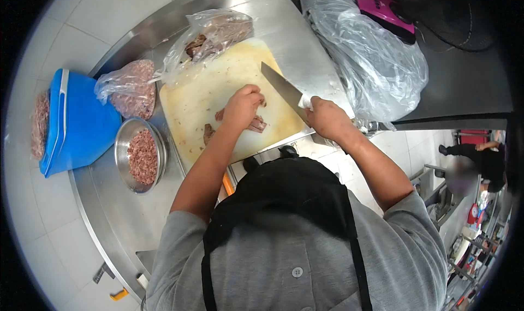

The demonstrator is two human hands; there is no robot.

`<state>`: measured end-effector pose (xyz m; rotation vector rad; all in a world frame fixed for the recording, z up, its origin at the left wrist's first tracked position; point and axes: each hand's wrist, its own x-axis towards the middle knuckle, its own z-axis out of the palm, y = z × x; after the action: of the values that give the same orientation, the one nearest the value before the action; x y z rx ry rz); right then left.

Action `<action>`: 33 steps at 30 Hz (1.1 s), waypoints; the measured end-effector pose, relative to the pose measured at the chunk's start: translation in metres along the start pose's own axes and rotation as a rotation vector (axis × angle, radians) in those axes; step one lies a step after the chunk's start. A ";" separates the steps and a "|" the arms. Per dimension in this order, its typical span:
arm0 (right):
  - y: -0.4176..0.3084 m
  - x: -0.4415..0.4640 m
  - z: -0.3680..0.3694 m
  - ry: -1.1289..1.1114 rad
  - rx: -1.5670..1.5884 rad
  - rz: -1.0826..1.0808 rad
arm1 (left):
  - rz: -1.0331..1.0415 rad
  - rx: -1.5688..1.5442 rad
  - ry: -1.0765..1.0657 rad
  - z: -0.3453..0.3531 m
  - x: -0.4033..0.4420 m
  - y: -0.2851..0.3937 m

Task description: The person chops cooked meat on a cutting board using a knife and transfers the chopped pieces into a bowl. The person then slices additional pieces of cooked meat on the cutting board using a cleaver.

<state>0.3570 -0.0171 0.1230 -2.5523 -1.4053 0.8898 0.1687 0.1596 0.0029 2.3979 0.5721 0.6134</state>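
My right hand (pixel 329 119) grips a large knife (pixel 284 90) near its white handle, the blade slanting over the right side of a worn, yellowish cutting board (pixel 185 106). On the board, my left hand (pixel 241 108) is closed with curled fingers over a piece of meat (pixel 257 124), partly hidden beneath it. A smaller scrap of meat (pixel 208 133) lies left of my wrist. At the board's far edge rests a clear plastic bag (pixel 218 30) with larger chunks of cooked-looking meat inside. The blade is apart from the meat.
Left of the board stand a metal bowl (pixel 121 157) of chopped meat (pixel 143 157), a bag of chopped meat (pixel 134 93) and a blue bin (pixel 82 125). Clear plastic bags (pixel 371 60) and a pink-and-black device (pixel 385 11) sit at right. Another person (pixel 486 161) is at far right.
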 end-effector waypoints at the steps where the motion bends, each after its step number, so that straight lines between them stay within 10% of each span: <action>1: 0.006 -0.001 0.001 0.007 0.012 -0.003 | 0.030 0.001 0.003 0.003 0.001 -0.002; 26: -0.020 -0.036 -0.009 -0.126 0.021 0.009 | 0.032 0.000 -0.232 0.005 0.006 -0.012; 33: -0.030 -0.025 -0.025 -0.228 -0.129 0.052 | 0.148 -0.019 0.075 0.026 0.009 -0.006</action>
<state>0.3376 -0.0149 0.1649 -2.6625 -1.5065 1.1689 0.1884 0.1574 -0.0169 2.4228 0.4204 0.7721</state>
